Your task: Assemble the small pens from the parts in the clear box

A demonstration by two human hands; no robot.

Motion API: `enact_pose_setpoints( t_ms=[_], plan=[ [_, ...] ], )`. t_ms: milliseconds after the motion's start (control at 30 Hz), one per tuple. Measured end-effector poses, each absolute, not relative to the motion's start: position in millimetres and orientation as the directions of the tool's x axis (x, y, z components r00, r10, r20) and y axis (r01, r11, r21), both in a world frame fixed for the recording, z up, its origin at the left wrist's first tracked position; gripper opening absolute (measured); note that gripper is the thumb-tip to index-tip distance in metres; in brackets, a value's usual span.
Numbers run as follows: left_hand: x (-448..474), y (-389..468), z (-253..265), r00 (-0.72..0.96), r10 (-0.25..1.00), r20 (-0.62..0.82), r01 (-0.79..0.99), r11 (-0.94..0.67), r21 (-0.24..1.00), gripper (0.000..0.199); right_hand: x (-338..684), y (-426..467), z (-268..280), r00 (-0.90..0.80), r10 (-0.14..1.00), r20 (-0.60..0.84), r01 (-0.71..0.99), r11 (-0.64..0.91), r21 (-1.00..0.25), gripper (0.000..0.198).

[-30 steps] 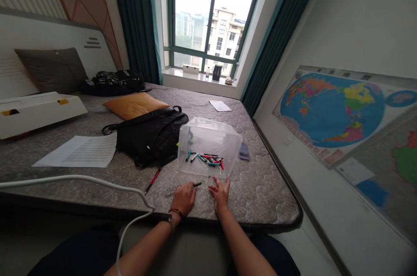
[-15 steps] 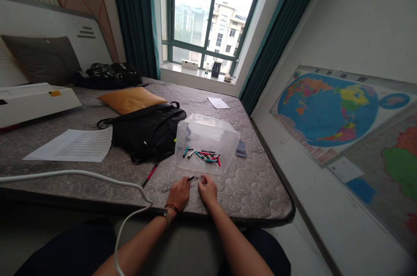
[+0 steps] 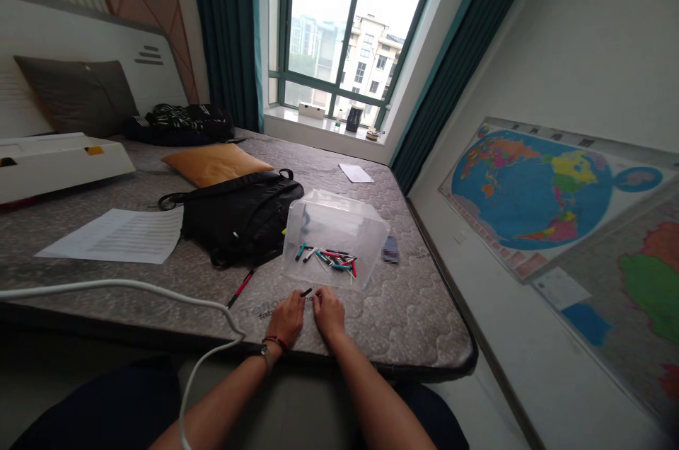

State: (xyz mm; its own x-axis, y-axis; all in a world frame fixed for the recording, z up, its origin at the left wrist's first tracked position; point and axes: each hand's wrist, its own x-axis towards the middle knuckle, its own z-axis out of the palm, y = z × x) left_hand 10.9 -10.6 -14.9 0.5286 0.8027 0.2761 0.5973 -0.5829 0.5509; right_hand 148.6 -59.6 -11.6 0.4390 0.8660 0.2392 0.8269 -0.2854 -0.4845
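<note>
My left hand (image 3: 286, 317) is closed in a pinch on a short black pen part (image 3: 306, 292), whose tip sticks out past the fingers. Close on its right, my right hand (image 3: 329, 310) has its fingertips pressed together; anything in them is too small to make out. Both hands rest low over the front of the mattress (image 3: 403, 322). Just beyond them is a clear plastic box (image 3: 366, 223), with several pens and pen parts (image 3: 332, 259) in red, teal, black and white inside. A red and black pen (image 3: 241, 289) lies left of my hands.
A white cable (image 3: 159, 285) crosses the front left. Behind it are a printed sheet (image 3: 119, 234), a black backpack (image 3: 244, 216) and an orange envelope (image 3: 217, 163). A dark, blurred flat item (image 3: 390, 250) lies right of the box. The mattress edge runs close to my forearms.
The camera view has shifted slightly. My hands appear a little further left and somewhat closer together, the left still pinching the black pen part. The box and its pens look unchanged.
</note>
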Motion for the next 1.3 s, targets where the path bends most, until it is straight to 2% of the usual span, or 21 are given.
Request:
enact_pose_setpoints(
  t_ms=[133, 333, 533, 633, 767, 833, 967, 1033, 1133, 1300],
  plan=[
    [11, -11, -15, 0.523, 0.809, 0.268, 0.608, -0.575, 0.548, 0.025, 148, -65, -17, 0.429, 0.858, 0.283, 0.82, -0.239, -0.521, 0.01],
    [11, -11, -14, 0.531, 0.801, 0.274, 0.599, -0.585, 0.547, 0.025, 156, -65, -21, 0.583, 0.754, 0.303, 0.639, -0.196, -0.744, 0.016],
    [12, -12, -11, 0.548, 0.791, 0.271, 0.589, -0.596, 0.546, 0.026, 156, -71, -19, 0.536, 0.801, 0.267, 0.632, -0.17, -0.756, 0.015],
    [12, -13, -10, 0.548, 0.792, 0.269, 0.584, -0.592, 0.555, 0.026, 156, -74, -17, 0.587, 0.765, 0.263, 0.555, -0.144, -0.819, 0.017],
    [12, -14, -7, 0.551, 0.793, 0.26, 0.585, -0.59, 0.557, 0.027, 157, -77, -14, 0.65, 0.696, 0.306, 0.443, -0.019, -0.897, 0.052],
    [12, -14, -5, 0.556, 0.789, 0.262, 0.587, -0.596, 0.548, 0.027, 156, -78, -15, 0.613, 0.724, 0.316, 0.444, 0.015, -0.896, 0.058],
    [12, -16, -1, 0.56, 0.788, 0.255, 0.608, -0.6, 0.52, 0.027, 156, -79, -14, 0.537, 0.788, 0.303, 0.544, -0.049, -0.838, 0.026],
    [12, -17, 0, 0.569, 0.785, 0.247, 0.613, -0.604, 0.509, 0.027, 156, -79, -13, 0.531, 0.794, 0.295, 0.598, -0.105, -0.794, 0.019],
    [13, -17, 0, 0.575, 0.783, 0.237, 0.622, -0.606, 0.495, 0.027, 156, -79, -11, 0.541, 0.789, 0.292, 0.629, -0.149, -0.763, 0.019],
    [14, -17, -3, 0.58, 0.777, 0.246, 0.635, -0.62, 0.462, 0.027, 156, -81, -9, 0.534, 0.799, 0.276, 0.609, -0.136, -0.781, 0.029]
  ],
)
